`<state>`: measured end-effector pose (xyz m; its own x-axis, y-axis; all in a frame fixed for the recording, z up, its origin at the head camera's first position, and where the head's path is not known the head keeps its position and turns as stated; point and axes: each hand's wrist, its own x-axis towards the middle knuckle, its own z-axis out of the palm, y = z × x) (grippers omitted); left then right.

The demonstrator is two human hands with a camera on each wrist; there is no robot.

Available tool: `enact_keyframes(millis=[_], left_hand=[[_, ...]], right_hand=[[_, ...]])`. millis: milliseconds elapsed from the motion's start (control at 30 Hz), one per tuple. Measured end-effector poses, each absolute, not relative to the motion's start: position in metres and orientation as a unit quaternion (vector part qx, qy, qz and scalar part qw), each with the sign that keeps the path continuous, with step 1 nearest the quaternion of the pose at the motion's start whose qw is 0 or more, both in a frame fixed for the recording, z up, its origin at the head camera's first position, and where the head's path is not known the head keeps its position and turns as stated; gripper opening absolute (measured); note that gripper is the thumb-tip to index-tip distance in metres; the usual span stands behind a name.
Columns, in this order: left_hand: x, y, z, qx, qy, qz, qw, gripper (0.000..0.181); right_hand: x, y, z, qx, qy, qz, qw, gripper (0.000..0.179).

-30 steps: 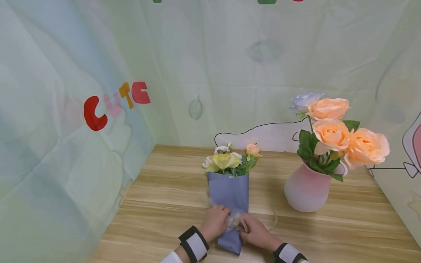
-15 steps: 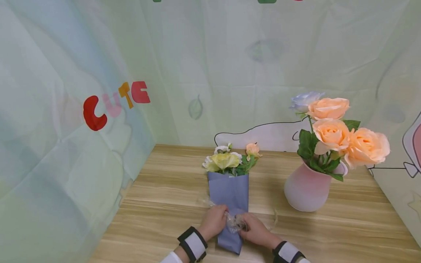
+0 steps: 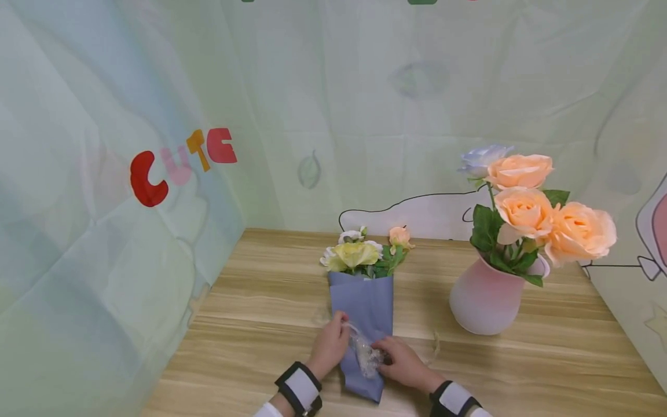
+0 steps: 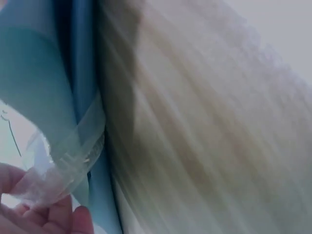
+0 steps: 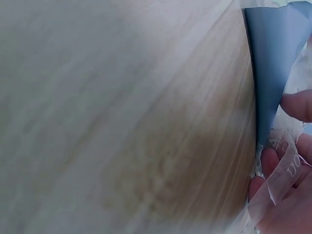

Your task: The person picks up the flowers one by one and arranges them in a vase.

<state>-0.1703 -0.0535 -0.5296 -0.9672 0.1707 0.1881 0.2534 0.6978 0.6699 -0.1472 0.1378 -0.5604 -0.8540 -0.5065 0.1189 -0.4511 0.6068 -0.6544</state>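
Note:
A flower bouquet in blue-grey wrapping paper [image 3: 365,298] lies on the wooden table, its yellow, white and peach blooms [image 3: 356,255] facing away from me. Around its narrow lower part runs a sheer, clear ribbon [image 3: 367,358]. My left hand [image 3: 329,346] pinches one part of this ribbon at the bouquet's left side; the left wrist view shows the ribbon [image 4: 85,141] wrapped across the paper and drawn to the fingers. On the right, my right hand [image 3: 405,364] grips the bunched ribbon against the paper. White lettering shows on the ribbon [image 5: 287,168] in the right wrist view.
A pink-and-white pitcher vase [image 3: 486,304] stands to the right, holding large peach roses [image 3: 523,214] and a pale blue rose [image 3: 482,161]. A loose ribbon end [image 3: 435,346] lies right of my right hand. Printed cloth [image 3: 323,116] hangs behind and beside the table [image 3: 260,301].
My left hand has moved up and left, drawing out a strand of ribbon from the bunched part. The right hand stays nearly in place, and the bouquet has hardly shifted.

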Motion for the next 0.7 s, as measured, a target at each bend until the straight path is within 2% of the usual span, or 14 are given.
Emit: enact_keyframes(millis=[133,300,700], left_hand=[[-0.175,-0.06,-0.525,-0.08,-0.912,-0.396,0.078,0.022],[-0.183,-0.072,-0.521,-0.036,-0.902,-0.418,0.104,0.022],[-0.198,-0.107,-0.507,0.072,-0.883,-0.453,0.1,0.03]], right_hand=[[-0.147,0.137,-0.558,-0.261,0.898,-0.351,0.048,0.031],[-0.146,0.136,-0.56,-0.27,0.899,-0.343,0.027,0.027],[-0.145,0.136,-0.56,-0.266,0.898,-0.349,0.021,0.021]])
